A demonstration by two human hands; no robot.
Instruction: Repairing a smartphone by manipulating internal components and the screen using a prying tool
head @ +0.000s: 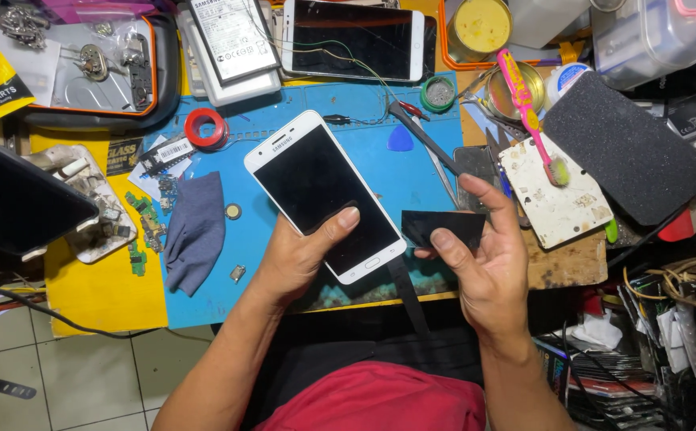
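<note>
While a person sat at a cluttered repair bench, the left hand (304, 251) held a white smartphone (324, 195) with a dark screen, gripping it from beneath, thumb pressed flat on the glass near its lower end. The phone lay tilted, its top pointing far and left, above a blue work mat (380, 172). Just to its right, the right hand (484, 255) pinched a thin black rectangular piece (442, 227) between thumb and fingers, close to the phone's lower right edge but apart from it. On the mat to the left lay a folded grey cloth (196, 231), with a red tape roll (206, 128) farther off. Another white phone (353, 38) lay face up at the far edge. To the right sat a pink toothbrush (527, 112) resting across a white phone back cover (554, 191), beside a black foam pad (629, 148). A dark tablet (17, 199) stood at the far left.
</note>
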